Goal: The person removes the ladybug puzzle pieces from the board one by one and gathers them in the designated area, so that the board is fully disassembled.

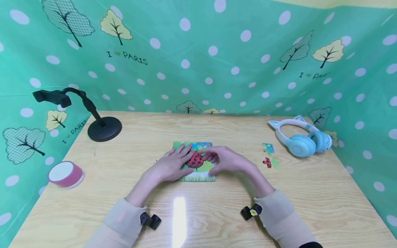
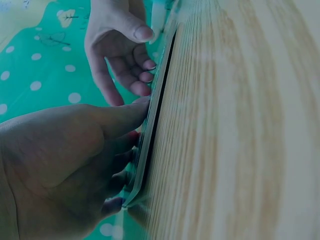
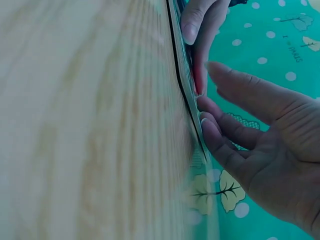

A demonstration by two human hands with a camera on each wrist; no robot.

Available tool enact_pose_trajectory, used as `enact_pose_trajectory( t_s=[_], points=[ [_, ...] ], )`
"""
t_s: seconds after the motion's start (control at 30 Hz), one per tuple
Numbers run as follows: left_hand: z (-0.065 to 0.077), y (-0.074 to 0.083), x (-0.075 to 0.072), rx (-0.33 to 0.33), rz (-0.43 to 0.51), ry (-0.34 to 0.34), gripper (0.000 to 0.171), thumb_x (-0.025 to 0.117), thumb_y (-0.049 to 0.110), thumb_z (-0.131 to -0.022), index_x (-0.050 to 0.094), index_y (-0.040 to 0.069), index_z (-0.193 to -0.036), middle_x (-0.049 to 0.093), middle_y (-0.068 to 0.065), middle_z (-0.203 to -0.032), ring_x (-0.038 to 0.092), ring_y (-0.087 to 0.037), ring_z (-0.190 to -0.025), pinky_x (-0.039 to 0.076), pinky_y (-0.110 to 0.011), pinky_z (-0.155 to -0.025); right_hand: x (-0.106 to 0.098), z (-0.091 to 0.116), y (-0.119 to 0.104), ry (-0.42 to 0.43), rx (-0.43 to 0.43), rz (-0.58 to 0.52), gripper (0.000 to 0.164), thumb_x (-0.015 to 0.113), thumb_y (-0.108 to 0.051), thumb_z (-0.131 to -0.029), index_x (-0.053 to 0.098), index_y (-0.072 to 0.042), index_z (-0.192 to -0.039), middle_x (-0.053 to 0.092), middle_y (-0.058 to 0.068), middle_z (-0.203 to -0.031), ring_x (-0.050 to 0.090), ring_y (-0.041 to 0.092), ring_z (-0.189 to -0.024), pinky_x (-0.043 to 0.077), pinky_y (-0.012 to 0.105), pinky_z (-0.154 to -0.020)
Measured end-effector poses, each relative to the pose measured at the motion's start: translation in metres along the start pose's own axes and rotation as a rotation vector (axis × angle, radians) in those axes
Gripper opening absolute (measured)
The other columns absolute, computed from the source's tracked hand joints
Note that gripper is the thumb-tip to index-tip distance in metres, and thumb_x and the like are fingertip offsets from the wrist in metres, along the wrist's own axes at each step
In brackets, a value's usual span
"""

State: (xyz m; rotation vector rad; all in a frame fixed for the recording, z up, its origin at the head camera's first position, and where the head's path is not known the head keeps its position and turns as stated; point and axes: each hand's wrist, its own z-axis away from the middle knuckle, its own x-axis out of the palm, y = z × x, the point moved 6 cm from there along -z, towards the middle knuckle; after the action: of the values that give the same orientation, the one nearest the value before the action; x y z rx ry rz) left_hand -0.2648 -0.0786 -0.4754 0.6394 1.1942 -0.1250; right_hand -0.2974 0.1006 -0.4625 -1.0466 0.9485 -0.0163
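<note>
Resembles a makeshift screened booth; cannot be classed as home or office. Enclosed at back and both sides by green tree-print sheeting [image 1: 198,41]; fitted with wood-grain tabletop [image 1: 108,168], black stand [image 1: 104,129] and cat-ear headphones [image 1: 301,145].
</note>
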Motion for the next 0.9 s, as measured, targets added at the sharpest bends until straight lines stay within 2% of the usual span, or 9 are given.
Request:
enact_pose_trajectory(
  t_s=[0.43,0.73,0.9],
  points=[
    [0.0012,-0.0013,0.0011,0.000,0.002,0.006,0.072,0.053,0.049,-0.105,0.029,0.014,-0.163,0.012,-0.007,-0.175,0.006,-0.032,-0.163,0.011,-0.056,-0.133,0.0029,-0.0013,-0.0028,0.008,0.024,0.062,0.065,0.089,-0.011,-0.078,0.064,-0.010,-0.138,0.073,0.002,-0.121,0.066,0.016,-0.108,0.057,0.028,-0.096],
    [-0.0002,-0.0004,0.0021,0.002,-0.001,0.005,0.072,0.053,0.049,-0.105,0.029,0.014,-0.163,0.011,-0.007,-0.175,0.007,-0.032,-0.163,0.011,-0.056,-0.133,0.0011,0.0008,-0.0028,0.041,0.052,0.062,0.058,0.091,-0.011,-0.076,0.070,-0.009,-0.131,0.076,0.003,-0.118,0.068,0.015,-0.102,0.060,0.028,-0.091],
    [-0.0006,-0.0006,0.0014,0.002,0.001,0.004,0.072,0.054,0.048,-0.104,0.029,0.014,-0.163,0.012,-0.007,-0.175,0.007,-0.032,-0.163,0.011,-0.056,-0.133,0.0040,-0.0007,-0.0037,0.034,0.043,0.115,0.057,0.091,-0.013,-0.076,0.071,-0.010,-0.130,0.075,0.003,-0.120,0.066,0.014,-0.101,0.058,0.027,-0.089]
  ],
)
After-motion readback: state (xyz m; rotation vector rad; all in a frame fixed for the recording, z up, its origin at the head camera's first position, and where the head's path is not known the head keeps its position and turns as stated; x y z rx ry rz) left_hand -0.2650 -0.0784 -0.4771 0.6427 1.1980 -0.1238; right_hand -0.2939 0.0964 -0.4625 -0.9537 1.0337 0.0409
